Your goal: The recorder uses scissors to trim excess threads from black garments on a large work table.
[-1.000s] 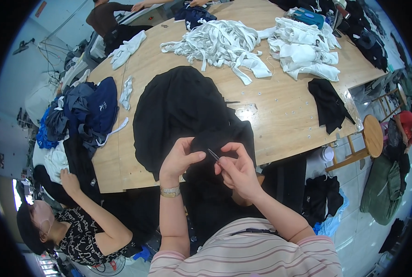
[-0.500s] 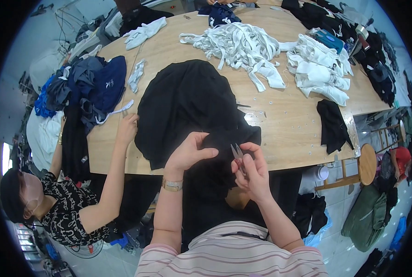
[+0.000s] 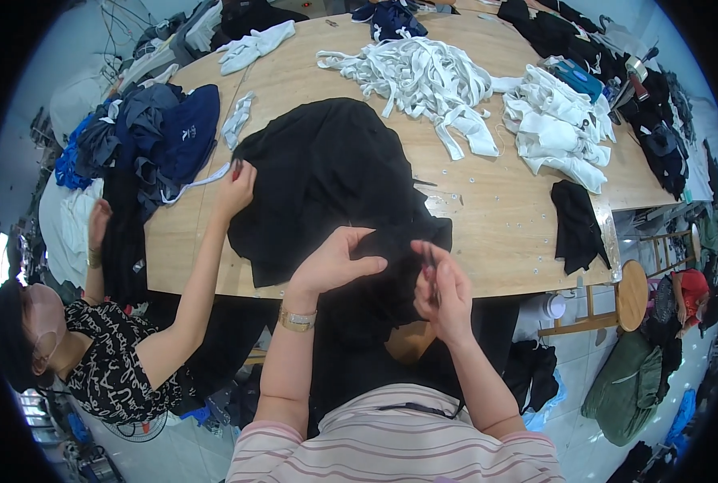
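A large black garment [image 3: 318, 161] lies bunched on the table, with a fold hanging over the near edge. My left hand [image 3: 327, 264] grips the fold, thumb and fingers closed on the black cloth. Just right of it, my right hand [image 3: 449, 299] is wrapped around a pair of thread snips [image 3: 430, 275] with reddish handles. The snips point up and away from me, a little blurred and seen nearly edge-on. Their blades look close to the cloth; whether they touch it I cannot tell.
A co-worker's hand [image 3: 238, 189] holds a small red tool at the garment's left side. Navy clothes [image 3: 186, 133] pile up at left. White strips [image 3: 415, 76] and folded white cloth [image 3: 548, 121] lie far off; a black piece [image 3: 578, 225] sits right, near a wooden stool [image 3: 632, 296].
My right hand has turned the snips from showing spread blades to nearly edge-on. My left hand keeps its hold. The co-worker's near hand moved up and right; the other rose off the dark cloth.
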Available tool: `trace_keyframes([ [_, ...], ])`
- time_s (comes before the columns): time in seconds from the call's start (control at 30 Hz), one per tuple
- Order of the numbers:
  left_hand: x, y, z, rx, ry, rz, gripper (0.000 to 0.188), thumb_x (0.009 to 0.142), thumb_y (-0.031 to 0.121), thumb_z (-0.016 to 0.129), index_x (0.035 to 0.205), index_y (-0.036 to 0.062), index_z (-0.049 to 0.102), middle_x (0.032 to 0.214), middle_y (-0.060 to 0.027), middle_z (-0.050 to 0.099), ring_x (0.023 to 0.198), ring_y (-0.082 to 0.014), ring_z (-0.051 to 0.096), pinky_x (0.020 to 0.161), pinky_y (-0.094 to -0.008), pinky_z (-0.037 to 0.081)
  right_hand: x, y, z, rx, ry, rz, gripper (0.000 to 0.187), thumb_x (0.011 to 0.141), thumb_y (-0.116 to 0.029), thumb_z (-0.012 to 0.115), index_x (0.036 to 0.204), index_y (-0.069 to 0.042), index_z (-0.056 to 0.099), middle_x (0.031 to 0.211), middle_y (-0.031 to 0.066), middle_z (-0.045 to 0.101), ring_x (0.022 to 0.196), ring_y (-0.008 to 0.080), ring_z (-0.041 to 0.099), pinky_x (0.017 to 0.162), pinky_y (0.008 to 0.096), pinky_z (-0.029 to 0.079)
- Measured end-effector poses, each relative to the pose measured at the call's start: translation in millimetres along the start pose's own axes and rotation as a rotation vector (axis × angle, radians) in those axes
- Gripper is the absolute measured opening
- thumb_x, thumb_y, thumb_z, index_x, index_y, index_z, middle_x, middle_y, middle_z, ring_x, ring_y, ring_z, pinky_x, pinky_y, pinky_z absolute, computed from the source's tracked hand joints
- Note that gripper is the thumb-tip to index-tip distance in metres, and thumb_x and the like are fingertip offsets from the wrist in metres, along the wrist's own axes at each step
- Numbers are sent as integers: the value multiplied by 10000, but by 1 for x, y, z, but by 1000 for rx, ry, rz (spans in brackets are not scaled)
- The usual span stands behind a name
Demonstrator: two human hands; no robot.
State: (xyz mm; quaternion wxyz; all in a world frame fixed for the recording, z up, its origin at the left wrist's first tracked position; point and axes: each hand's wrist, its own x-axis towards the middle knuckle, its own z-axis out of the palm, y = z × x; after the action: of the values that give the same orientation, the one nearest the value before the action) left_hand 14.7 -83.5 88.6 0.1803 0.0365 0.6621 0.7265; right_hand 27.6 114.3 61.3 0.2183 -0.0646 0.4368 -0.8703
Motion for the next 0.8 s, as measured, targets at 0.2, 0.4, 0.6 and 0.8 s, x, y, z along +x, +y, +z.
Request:
trace_keyframes([
  [0.2, 1, -6, 0, 31, -25, -2, 242, 762, 45, 659, 978, -50, 605, 837, 32, 599, 734, -17, 510, 669, -174, 431, 38, -16, -1, -263, 31, 122, 432, 915, -256, 525, 1285, -53, 430, 483, -86, 299, 350, 5, 243, 344, 183, 170],
  [0.4, 0, -2, 4, 56, -47, 25, 223, 765, 47, 660, 961, -49, 612, 801, 41, 581, 697, -18, 484, 641, -179, 420, 50, -23, -9, -325, -132, 503, 322, 861, -332, 605, 1026, -60, 559, 472, -72, 332, 330, 19, 277, 319, 190, 173],
  [0.6, -2, -6, 4, 105, -25, -34, 210, 775, 56, 655, 948, -55, 609, 805, 32, 597, 708, -22, 502, 656, -183, 432, 50, -28, -4, -561, -13, 134, 193, 775, -182, 711, 748, -27, 599, 541, -78, 440, 484, 7, 357, 441, 191, 271],
  [0.8, -4, -9, 6, 58, 4, -12, 217, 802, 64, 637, 976, -60, 600, 850, 11, 618, 752, -34, 537, 706, -187, 447, 52, -19, -16, -661, 123, -106, 197, 752, -156, 726, 736, -18, 586, 544, -89, 390, 513, 13, 307, 463, 197, 256],
])
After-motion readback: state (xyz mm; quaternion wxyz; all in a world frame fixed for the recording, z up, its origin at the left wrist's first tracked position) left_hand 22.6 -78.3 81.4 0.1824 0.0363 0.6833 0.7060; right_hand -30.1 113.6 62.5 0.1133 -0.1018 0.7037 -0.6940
